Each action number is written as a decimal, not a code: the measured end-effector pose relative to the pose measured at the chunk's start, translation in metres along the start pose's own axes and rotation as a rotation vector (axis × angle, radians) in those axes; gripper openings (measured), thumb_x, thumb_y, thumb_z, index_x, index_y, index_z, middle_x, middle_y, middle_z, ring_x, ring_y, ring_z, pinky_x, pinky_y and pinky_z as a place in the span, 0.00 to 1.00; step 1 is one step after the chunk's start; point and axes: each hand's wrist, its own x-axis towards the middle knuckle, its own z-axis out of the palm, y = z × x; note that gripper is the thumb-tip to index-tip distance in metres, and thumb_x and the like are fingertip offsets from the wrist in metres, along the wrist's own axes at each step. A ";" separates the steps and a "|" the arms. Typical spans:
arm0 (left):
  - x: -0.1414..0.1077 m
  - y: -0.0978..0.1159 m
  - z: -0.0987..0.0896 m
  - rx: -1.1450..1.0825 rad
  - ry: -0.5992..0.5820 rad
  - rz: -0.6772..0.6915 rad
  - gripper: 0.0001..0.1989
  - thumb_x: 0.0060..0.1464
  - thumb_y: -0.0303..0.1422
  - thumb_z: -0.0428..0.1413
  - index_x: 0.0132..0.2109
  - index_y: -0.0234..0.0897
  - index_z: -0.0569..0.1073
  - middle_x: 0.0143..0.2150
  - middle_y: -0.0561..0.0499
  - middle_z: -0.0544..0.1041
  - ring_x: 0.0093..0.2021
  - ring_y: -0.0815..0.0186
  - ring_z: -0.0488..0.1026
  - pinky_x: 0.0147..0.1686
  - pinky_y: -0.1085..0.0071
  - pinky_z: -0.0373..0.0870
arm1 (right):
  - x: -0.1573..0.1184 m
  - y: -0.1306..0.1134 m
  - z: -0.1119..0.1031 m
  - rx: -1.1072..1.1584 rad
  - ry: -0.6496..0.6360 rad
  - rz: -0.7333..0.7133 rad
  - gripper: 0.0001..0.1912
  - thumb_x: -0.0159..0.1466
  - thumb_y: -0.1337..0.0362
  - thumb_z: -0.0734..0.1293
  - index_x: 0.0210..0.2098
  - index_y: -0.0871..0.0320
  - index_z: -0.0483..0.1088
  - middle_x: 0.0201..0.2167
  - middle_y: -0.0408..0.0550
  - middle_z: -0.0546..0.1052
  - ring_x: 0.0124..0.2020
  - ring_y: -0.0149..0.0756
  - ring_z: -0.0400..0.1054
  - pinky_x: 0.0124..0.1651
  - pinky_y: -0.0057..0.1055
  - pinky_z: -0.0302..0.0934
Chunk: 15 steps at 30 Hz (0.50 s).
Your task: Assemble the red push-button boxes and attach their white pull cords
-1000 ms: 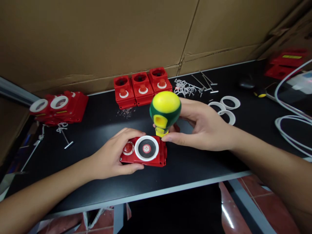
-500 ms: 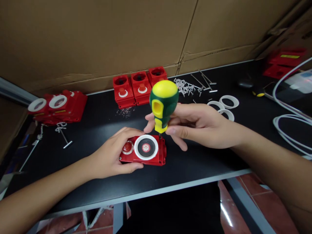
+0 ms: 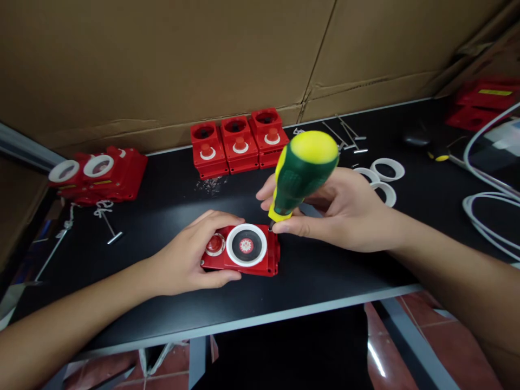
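My left hand [image 3: 199, 252] is closed around the left end of a red box-shaped device [image 3: 270, 260] lying on the black table. The device carries a white ring [image 3: 229, 250] around a dark round disc, and a red button [image 3: 214, 245] beside it. In my right hand [image 3: 345, 208] is a screwdriver [image 3: 303, 173] with a green and yellow handle, gripped low near its collar. Its handle leans to the right, and its short visible tip meets the device's far right corner. Whether a screw sits under the tip is too small to tell.
Three red housings [image 3: 239, 143] stand in a row along the cardboard wall. Finished-looking red units [image 3: 125, 176] are stacked at the left, near a metal T-shaped rod [image 3: 109, 227]. White rings [image 3: 388, 169], a white cable [image 3: 487, 227] and another screwdriver [image 3: 441, 156] lie at the right.
The screwdriver has tipped from nearly upright to leaning right, with its tip still at the device's corner. My right hand has shifted slightly right. My left hand keeps its hold.
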 end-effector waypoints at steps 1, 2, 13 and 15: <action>0.000 0.000 0.000 -0.002 0.000 -0.002 0.34 0.73 0.52 0.69 0.74 0.44 0.67 0.65 0.39 0.83 0.59 0.50 0.84 0.61 0.54 0.83 | 0.000 0.000 0.000 -0.015 0.004 -0.011 0.14 0.68 0.54 0.86 0.45 0.53 0.84 0.45 0.43 0.82 0.34 0.30 0.72 0.40 0.30 0.75; 0.000 0.001 0.000 -0.003 0.001 -0.004 0.34 0.73 0.52 0.69 0.74 0.44 0.67 0.65 0.39 0.83 0.60 0.50 0.84 0.61 0.54 0.83 | 0.001 0.000 0.001 -0.028 0.000 -0.026 0.14 0.69 0.53 0.85 0.45 0.53 0.84 0.45 0.43 0.82 0.34 0.29 0.71 0.39 0.30 0.74; 0.000 0.001 -0.002 0.007 -0.009 0.012 0.35 0.73 0.54 0.69 0.73 0.44 0.66 0.63 0.38 0.83 0.58 0.49 0.85 0.59 0.52 0.85 | 0.005 -0.002 -0.008 -0.083 -0.131 -0.037 0.17 0.67 0.54 0.87 0.39 0.55 0.81 0.46 0.44 0.77 0.37 0.30 0.72 0.36 0.28 0.73; 0.000 0.001 -0.002 0.010 -0.009 0.002 0.35 0.73 0.55 0.68 0.73 0.44 0.67 0.64 0.37 0.83 0.59 0.48 0.85 0.60 0.51 0.85 | 0.005 -0.001 -0.012 -0.095 -0.190 -0.067 0.13 0.70 0.56 0.84 0.42 0.54 0.82 0.48 0.45 0.80 0.45 0.35 0.76 0.43 0.30 0.76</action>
